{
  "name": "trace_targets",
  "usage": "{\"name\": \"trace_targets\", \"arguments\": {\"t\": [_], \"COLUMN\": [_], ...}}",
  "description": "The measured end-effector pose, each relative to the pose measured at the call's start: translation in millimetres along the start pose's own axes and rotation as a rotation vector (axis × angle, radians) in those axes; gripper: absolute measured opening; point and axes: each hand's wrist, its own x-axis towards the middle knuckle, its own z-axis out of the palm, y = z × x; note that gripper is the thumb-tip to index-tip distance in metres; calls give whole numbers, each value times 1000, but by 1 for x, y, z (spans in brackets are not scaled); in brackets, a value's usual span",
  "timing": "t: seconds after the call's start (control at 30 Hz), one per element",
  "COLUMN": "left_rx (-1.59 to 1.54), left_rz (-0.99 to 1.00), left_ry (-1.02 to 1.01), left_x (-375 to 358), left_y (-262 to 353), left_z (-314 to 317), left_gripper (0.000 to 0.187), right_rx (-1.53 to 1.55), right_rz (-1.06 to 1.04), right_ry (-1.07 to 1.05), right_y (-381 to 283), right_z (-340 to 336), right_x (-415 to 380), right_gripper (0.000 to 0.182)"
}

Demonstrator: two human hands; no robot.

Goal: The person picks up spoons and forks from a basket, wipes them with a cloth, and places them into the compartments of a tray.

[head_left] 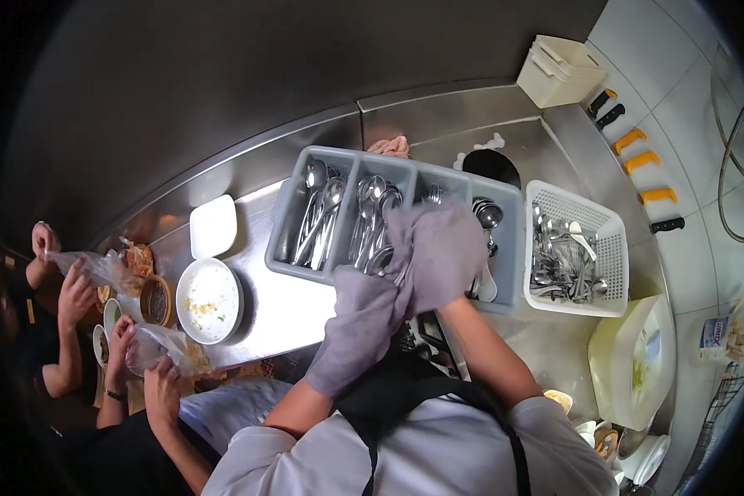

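Observation:
A grey cloth (438,248) covers both my hands above the grey cutlery tray (293,223). My left hand (360,318), wrapped in the cloth, grips the handles of several spoons (382,263) that poke out of it. My right hand (442,256) lies under the cloth and closes around the same spoons. The tray's compartments hold more spoons (318,211) and other cutlery.
A white basket (612,240) of loose cutlery stands right of the tray. A used white plate (209,299) and a square dish (213,225) sit to the left. Other people's hands (74,289) handle plastic bags at far left. Knives (645,161) hang on the right wall.

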Motion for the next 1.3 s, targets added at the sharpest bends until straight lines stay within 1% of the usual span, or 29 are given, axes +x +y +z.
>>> {"name": "trace_targets", "arguments": {"t": [0.07, 0.1, 0.13, 0.17, 0.23, 0.3, 0.33, 0.4, 0.47, 0.53, 0.6, 0.63, 0.67, 0.7, 0.73, 0.77, 0.8, 0.83, 0.87, 0.93, 0.97, 1.0, 1.07, 1.1, 1.13, 1.17, 1.2, 1.27, 1.3], "left_rx": [-93, -138, 137, 123, 91, -452, -785, -705, -18, 21, 162, 235, 234, 235, 333, 431, 408, 384, 238, 341, 402, 462, 466, 409, 410, 410, 470, 262, -3], "left_rz": [-56, -84, 37, 27, -1, -306, -451, -690, -619, -392, -190, -243, -84, 76, 131, 184, 191, 196, 156, 199, 126, 54, 60, 132, 183, 233, 262, 156, 22], "left_ry": [-134, -206, -178, -178, -176, 23, 87, -68, -198, -108, -277, -533, -345, -151, -94, -34, -74, -115, -251, -491, -356, -222, -12, 66, 43, 20, -104, -227, -221], "left_x": [3, 5, 3, 6, 19, -1, 3, 25, 25, 4, 6, 23, 4, -3, -5, 9, 14, 20, 21, 26, 23, 14, 0, -6, -7, -8, -4, 0, 2], "left_y": [-8, -9, -4, -1, 10, 3, 8, 7, -9, -33, -56, -19, -21, -13, -7, 19, 25, 31, 28, 22, 21, 18, 5, -3, -2, -2, 8, 13, 12], "left_z": [14, 17, 19, 20, 11, 19, 3, -37, -54, -41, -22, -41, -20, -12, -6, -19, -22, -25, -20, -20, -9, 13, 49, 64, 60, 56, 27, 12, 14], "left_gripper": [30, 33, 28, 27, 24, 23, 24, 27, 23, 20, 21, 24, 27, 30, 29, 29, 30, 32, 35, 44, 45, 46, 48, 49, 50, 52, 55, 56, 54], "right_rx": [-100, 5, 110, 214, 184, 165, 231, 248, 53, -187, 137, 530, 942, 1111, 1287, 1148, 999, 685, 370, 75, -51, 4, 46, 31, 15, 191, 369, 444, 342], "right_rz": [-269, -264, -254, -243, -222, -362, -371, -367, -472, -611, -592, -384, -167, 7, 186, 134, 98, -22, -137, -168, -95, -134, -87, -5, 76, 197, 315, 362, 290], "right_ry": [0, -39, -76, -112, -97, -276, -150, -229, -248, -181, -72, -166, -183, -188, -162, -57, 49, 103, 153, -184, -233, -226, -182, -147, -112, -6, 102, 185, 160], "right_y": [11, 18, 25, 30, 25, 9, -3, -5, -7, -10, -11, -17, -23, -21, -19, -8, 3, 9, 12, 9, -3, 2, 18, 27, 37, 56, 72, 90, 86], "right_z": [21, 15, 7, 1, -9, -8, 10, 8, 2, 0, 22, 8, -5, -22, -38, -34, -30, -32, -33, -26, -21, -15, -7, -6, -4, 12, 28, 48, 44], "right_x": [-26, -28, -31, -33, -28, -26, -28, -17, -4, -6, -8, -8, -8, -4, 0, -2, -4, -8, -12, -19, -28, -35, -42, -37, -33, -34, -32, -45, -56], "right_gripper": [14, 14, 14, 14, 12, 13, 17, 18, 19, 20, 13, 12, 10, 11, 12, 12, 12, 15, 18, 20, 18, 17, 16, 16, 16, 16, 17, 22, 29]}}
